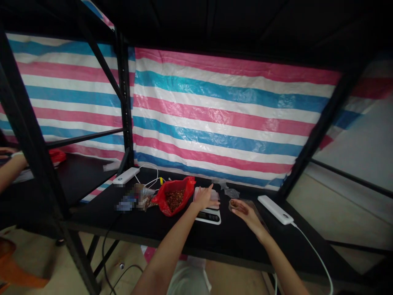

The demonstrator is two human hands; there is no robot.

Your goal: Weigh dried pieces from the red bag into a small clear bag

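Left hand [202,198] is open, with fingers stretched forward, and it rests on a clear plastic bag [215,196]. This bag lies on top of a white digital kitchen scale [208,217], and the hand does not close around anything. Right hand [244,214] is half open, with fingers a little curled, just above a flat clear plastic sheet [244,203]. I cannot tell if this hand has hold of something small or not.

Both hands are over a black shelf [233,241]. Just beside the scale, on its left side, a red plastic bag [164,200] lies open with small brown pieces [175,200] inside. Left of the red bag is a packet [135,198] that is too blurred to read. One white power bank [125,176] stands at the far left of the shelf with white cables [150,178], and another white power bank [274,209] is right of the right hand.

A striped pink, blue and white tarp [215,110] hangs behind the shelf. Far left, another person's hand [7,153] is near a second red bag [57,155].
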